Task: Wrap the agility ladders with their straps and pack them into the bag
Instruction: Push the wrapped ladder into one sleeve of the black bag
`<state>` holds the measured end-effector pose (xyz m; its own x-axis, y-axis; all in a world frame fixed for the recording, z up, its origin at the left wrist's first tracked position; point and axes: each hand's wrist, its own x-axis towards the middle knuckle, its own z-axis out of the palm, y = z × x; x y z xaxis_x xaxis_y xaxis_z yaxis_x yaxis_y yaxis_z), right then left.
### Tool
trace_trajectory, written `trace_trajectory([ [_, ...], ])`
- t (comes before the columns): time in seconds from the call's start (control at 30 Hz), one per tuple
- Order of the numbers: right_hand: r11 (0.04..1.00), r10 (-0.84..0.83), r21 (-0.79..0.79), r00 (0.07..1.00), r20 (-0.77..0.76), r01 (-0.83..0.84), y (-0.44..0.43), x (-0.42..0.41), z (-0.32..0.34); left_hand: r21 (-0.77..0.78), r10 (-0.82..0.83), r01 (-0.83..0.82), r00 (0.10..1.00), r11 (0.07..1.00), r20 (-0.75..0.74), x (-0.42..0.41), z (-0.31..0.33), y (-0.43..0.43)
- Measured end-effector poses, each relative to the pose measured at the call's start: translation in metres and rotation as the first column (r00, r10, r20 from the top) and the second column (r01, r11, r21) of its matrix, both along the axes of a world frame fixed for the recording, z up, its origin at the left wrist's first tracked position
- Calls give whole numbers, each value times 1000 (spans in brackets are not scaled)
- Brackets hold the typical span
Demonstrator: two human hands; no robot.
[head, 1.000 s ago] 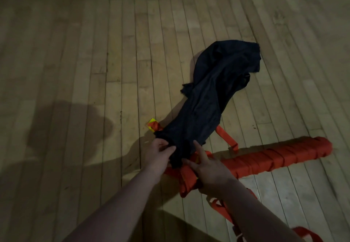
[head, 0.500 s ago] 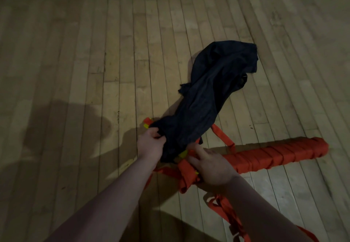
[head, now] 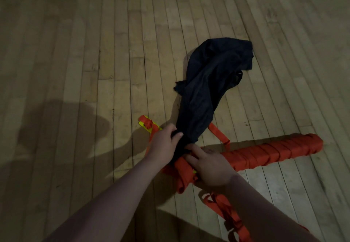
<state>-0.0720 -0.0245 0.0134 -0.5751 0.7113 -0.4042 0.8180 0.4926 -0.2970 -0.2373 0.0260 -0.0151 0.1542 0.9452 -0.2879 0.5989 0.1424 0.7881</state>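
1. Shifted in the last half-second: the left hand has carried the rim of the dark bag rightward toward the other hand. More of an orange-and-yellow end piece now shows on the floor just beyond it.
2. The left hand pinches the bag's mouth, fingers curled into the fabric. The right hand grasps the near end of an orange ladder bundle, with its fingers reaching forward onto the opening.
3. The bundle sits between the two hands, its far end at or just inside the bag's mouth. The dark fabric hides how deep it goes. The rest of the bag lies slack and crumpled on the floor beyond both hands.
4. A second wrapped ladder lies on the floor to the right of the right hand, apart from the bag and not yet packed.
5. Loose straps trail under the right forearm toward the person, and one more strap end pokes out from beneath the bag beyond the right hand.
6. The packing looks to be at an early stage, with the first bundle only now being fed in.
7. The likely trouble is the limp mouth folding shut if the left-hand pinch slips, which would jam the bundle against the cloth.
8. The trailing straps could also snag on the rim or pull the wrap loose as the bundle is pushed forward.
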Motion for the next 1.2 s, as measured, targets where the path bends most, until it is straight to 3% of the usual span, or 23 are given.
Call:
trace_trajectory([
  [0.17,993,-65,104,998,15,63,5,2,4,-125,110,-90,980,988,164,-9,3,0],
  [0.27,988,-87,135,995,50,79,7,7,-3,-108,-47,53,997,993,60,-19,2,2],
  [0.33,979,-143,162,986,85,128,8,13,-3,-70,-64,62,998,996,-22,-23,-2,3],
  [0.47,935,-288,238,954,82,262,13,29,-3,-62,171,-174,984,983,-51,-22,-1,3],
  [0.57,929,-307,246,948,88,278,13,38,-2,-259,404,-371,911,892,84,-20,7,11],
  [0.77,979,-137,155,991,2,135,-4,40,8,-410,473,-352,847,841,243,2,15,15],
  [0.97,985,168,-28,986,-11,-169,-17,13,13,-246,330,-283,927,927,177,22,24,10],
  [1.07,996,84,-45,995,51,-82,-5,5,22,-138,211,-194,970,971,119,28,30,3],
  [1.2,997,-61,53,998,32,60,16,8,26,-98,268,-255,950,962,160,25,25,-1],
])
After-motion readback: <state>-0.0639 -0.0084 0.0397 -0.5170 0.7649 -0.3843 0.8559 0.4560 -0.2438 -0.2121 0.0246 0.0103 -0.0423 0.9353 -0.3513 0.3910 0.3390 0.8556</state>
